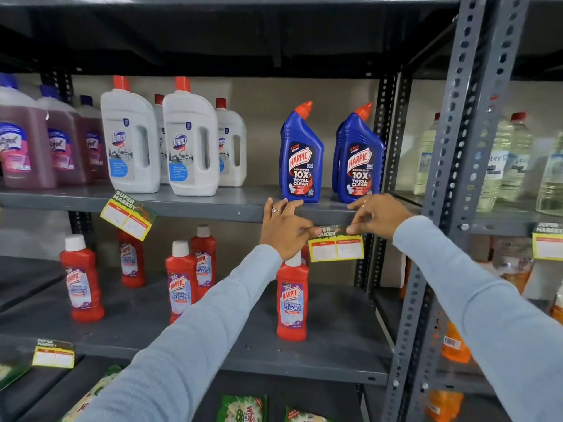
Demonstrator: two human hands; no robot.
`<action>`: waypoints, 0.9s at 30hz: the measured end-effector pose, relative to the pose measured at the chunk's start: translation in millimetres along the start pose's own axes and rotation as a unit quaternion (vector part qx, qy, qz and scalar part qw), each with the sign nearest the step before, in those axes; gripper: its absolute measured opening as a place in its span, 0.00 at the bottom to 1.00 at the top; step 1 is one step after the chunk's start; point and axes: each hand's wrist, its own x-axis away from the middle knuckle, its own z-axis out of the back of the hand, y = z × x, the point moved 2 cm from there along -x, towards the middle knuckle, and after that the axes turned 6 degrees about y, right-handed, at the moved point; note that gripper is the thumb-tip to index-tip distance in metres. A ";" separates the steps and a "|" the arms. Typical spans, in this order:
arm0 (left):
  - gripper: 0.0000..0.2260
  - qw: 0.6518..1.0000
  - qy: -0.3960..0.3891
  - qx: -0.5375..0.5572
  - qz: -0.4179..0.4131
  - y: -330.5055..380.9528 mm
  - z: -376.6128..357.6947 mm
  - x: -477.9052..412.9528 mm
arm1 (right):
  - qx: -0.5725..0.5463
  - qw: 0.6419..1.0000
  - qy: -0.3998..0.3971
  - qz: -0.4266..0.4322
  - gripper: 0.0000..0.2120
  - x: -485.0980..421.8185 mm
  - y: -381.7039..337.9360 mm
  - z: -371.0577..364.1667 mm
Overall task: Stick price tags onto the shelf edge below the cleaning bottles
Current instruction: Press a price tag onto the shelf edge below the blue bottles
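Note:
A yellow and green price tag (336, 246) hangs against the grey shelf edge (213, 208), just below two blue Harpic bottles (301, 159). My left hand (283, 229) pinches the tag's top left corner, with its fingers hooked over the shelf lip. My right hand (376, 216) pinches the tag's top right corner against the edge. A second tag (128, 214) sits tilted on the same edge below the white Domex bottles (189, 141). Both sleeves are light blue.
Purple cleaner bottles (27, 147) stand at the far left. Red Harpic bathroom cleaner bottles (292, 300) fill the shelf below, which carries another tag (54, 354). A perforated grey upright (451, 178) splits off the right bay, with clear bottles (505, 159) and a tag (547, 242).

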 end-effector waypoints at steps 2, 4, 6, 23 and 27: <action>0.13 0.997 0.015 -0.063 -0.034 -1.9 -3.5 5.2 | 0.056 0.997 0.048 -0.005 0.14 12.7 -0.5 -22.5; 0.12 0.993 0.027 -0.102 -0.046 -2.8 -8.3 7.7 | 0.131 0.987 0.097 0.015 0.14 22.6 -1.9 -43.9; 0.12 0.990 0.035 -0.129 -0.048 -2.4 -12.2 7.6 | 0.184 0.974 0.127 0.031 0.14 25.3 -1.3 -56.9; 0.19 0.998 0.001 -0.060 0.022 -3.8 10.7 -30.0 | 0.048 0.978 0.165 -0.120 0.18 -14.1 -4.1 -19.3; 0.18 0.998 0.006 -0.050 0.026 -3.4 11.0 -31.0 | 0.053 0.971 0.195 -0.131 0.19 -17.1 -2.1 -25.2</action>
